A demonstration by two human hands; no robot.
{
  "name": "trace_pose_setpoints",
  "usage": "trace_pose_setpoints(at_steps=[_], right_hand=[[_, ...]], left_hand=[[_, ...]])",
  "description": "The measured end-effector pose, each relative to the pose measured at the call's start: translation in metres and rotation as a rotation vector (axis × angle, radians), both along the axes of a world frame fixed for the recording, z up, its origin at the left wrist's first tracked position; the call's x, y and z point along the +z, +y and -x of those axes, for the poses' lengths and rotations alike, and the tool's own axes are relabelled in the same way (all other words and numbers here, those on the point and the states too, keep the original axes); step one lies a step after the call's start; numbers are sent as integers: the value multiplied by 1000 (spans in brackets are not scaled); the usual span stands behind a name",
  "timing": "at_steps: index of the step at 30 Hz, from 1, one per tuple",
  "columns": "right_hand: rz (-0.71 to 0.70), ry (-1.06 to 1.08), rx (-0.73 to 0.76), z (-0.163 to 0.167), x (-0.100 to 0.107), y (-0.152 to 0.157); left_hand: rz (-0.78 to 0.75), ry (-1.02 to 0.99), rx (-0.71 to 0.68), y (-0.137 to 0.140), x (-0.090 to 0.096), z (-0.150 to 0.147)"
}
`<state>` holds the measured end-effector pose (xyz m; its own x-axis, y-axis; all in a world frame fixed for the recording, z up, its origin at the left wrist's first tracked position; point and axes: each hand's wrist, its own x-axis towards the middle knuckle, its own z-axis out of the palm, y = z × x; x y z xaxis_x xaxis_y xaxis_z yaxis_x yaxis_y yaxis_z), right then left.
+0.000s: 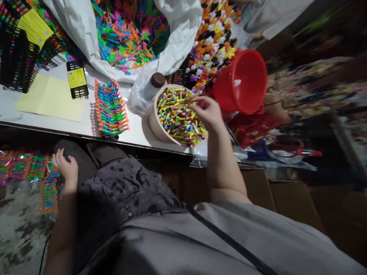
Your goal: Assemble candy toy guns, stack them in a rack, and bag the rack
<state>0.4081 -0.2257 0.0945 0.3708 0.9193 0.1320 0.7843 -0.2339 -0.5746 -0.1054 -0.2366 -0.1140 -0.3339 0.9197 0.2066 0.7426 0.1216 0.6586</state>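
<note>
My right hand (208,111) is over the right side of a cream-coloured bowl (157,128), its thumb and fingertips drawn together. Whatever is between them, if anything, is too small to make out. Small yellow, red, green and blue tube-shaped pieces (180,114) fill the bowl. Down by my lap, my left hand (65,165) has its fingers apart and holds nothing visible. It is beside clear-wrapped packs of colourful plastic figures (36,166). On the table stands a black basket (110,136) lined with rows of bright plastic figures (111,107).
A white sack (180,49) of colourful figures stands behind the bowl. Right of it are a red bucket (226,86) and a heap of small toys (210,46). A brown-capped bottle (149,87), yellow paper (48,99) and black baskets (15,57) lie leftward. Another person's sleeve (275,17) shows.
</note>
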Motion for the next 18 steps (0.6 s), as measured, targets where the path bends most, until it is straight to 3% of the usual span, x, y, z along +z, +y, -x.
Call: trace_pose_setpoints(at_steps=[4,6,8,10,14,16,18], right_hand=[[528,-488,135,-9,-33,14],[634,-664,142,-13,-46,16],[640,-752,126,-16,-54,16],[552,-679,135,-17,-58,15],[243,-398,195,-13,-63,13],[22,-104,52,-9,-62,15],[-174,325,-149,-10,-55,20]], left_hand=[[-14,-25,3,-2,-4,2],[-14,-37,1,-4,-5,3],[-7,-44,9,-6,-5,3],[1,-47,20,-8,-4,3],[26,-38,32,-9,-3,2],[32,-24,29,-10,-4,2],[31,-5,23,-10,-4,2]])
